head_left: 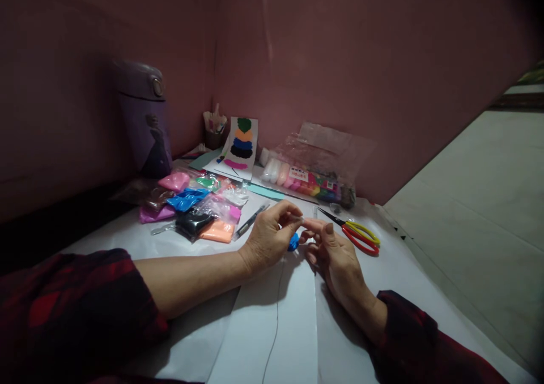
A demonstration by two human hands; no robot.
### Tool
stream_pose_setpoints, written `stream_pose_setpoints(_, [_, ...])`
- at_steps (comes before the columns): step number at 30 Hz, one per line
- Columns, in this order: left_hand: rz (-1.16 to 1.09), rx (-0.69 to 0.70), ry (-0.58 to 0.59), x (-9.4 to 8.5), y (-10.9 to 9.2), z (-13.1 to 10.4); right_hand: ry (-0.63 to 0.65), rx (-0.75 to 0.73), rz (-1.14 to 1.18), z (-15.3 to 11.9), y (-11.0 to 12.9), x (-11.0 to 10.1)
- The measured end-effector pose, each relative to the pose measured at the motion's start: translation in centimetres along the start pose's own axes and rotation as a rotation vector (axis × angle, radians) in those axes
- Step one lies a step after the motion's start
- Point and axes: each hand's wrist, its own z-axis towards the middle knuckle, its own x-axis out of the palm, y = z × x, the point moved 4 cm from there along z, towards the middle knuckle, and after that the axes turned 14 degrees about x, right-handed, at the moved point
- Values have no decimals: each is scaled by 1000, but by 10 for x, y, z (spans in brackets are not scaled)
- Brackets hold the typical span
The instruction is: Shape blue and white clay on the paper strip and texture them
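Note:
My left hand [268, 235] reaches in from the left, thumb and forefinger pinched together; what they hold, if anything, is too small to make out. My right hand [341, 257] comes from the right with its forefinger stretched out to the left fingertips and its thumb raised apart. A small blue lump [293, 242], which looks like modelling clay, shows between the hands, partly hidden by the left one. Beneath them lies a white sheet of paper [293, 338] with a thin dark line [277, 316] running down it.
Scissors with red and yellow handles [360, 238] lie to the right. On the left are several coloured clay packets [219, 230], a pen [251, 221] and a purple bottle [147, 123]. At the back stand a painted card [243, 146], a brush cup [213, 139] and a plastic bag of clay [300, 181].

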Motion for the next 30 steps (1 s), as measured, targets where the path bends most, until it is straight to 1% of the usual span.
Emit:
stream_pose_setpoints(2, [25, 7, 19, 0, 0, 0, -1, -4, -6, -1, 0, 0])
stream_pose_setpoints(6, [16, -31, 73, 3, 2, -1, -9, -17, -20, -1, 1, 0])
stream_pose_setpoints(9, [26, -33, 49, 2, 0, -1, -2, -11, -15, 0, 0, -1])
stream_pose_setpoints(14, [118, -11, 6, -2, -4, 1, 6, -18, -37, 0, 0, -1])
stream_pose_setpoints(23, [187, -97, 40, -1, -4, 2, 21, -79, -104, -1, 1, 1])
stream_pose_setpoints(30, [190, -44, 26, 0, 1, 1, 25, -94, -132, -3, 5, 3])
